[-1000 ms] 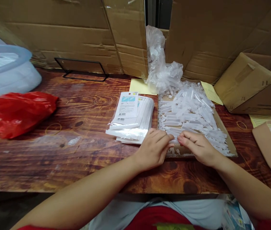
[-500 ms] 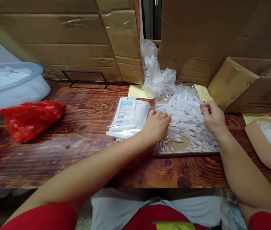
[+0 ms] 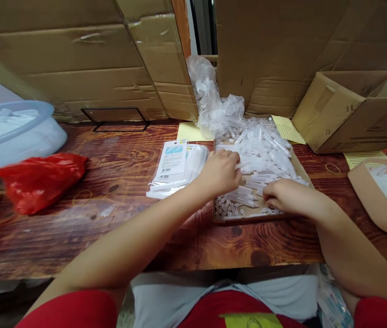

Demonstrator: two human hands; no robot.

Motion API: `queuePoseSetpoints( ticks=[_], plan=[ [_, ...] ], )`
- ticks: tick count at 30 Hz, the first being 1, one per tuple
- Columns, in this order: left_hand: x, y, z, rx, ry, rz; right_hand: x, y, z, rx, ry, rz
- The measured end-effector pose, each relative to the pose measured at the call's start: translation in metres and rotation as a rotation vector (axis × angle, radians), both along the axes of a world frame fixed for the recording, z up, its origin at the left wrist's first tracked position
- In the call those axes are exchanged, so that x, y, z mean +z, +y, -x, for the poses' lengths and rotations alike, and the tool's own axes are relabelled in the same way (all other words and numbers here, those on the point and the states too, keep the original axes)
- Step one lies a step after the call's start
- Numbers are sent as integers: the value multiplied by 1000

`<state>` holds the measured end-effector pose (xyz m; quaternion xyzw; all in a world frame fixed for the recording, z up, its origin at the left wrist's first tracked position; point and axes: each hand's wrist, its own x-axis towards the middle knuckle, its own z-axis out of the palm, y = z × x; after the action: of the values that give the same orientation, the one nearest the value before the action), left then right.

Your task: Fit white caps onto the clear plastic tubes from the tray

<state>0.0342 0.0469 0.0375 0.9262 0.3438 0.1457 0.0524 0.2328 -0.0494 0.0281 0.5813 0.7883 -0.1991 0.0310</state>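
A shallow cardboard tray holds a heap of clear plastic tubes with small white plastic caps loose along its near edge. Over the tray's left side is my left hand, fingers curled inward; whatever they grip is hidden behind them. My right hand reaches down at the tray's near right part, thumb and fingertips closed together beside the tubes and caps, and I cannot make out what lies between them. Left of the tray lies a stack of clear packets with printed white cards.
A red plastic bag and a bluish tub of white pieces stand at left. Crumpled clear plastic sits behind the tray. An open cardboard box and a tan container are at right, a black wire stand at the back.
My hands were together at the tray's near edge, then parted. My right hand went up to the tubes at the right, then came back down near the caps. The left moved slightly away from me.
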Motion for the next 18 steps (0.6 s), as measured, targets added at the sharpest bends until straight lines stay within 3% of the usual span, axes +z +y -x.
queuePoseSetpoints(
  ticks=[4,9,13,16,18],
  plan=[
    [-4,-25,29,-148,-181,200,-10,-4,17,-98,-104,-55],
    [-38,-47,53,-265,-316,318,-6,-4,18,-49,-32,-125],
    [-63,-49,56,-165,-492,370,1,8,10,-21,485,-253],
    [-69,-49,55,-123,-588,417,2,11,17,-213,899,-416],
    [-69,-49,54,-117,-624,434,-1,9,29,-313,1045,-453]
  ],
)
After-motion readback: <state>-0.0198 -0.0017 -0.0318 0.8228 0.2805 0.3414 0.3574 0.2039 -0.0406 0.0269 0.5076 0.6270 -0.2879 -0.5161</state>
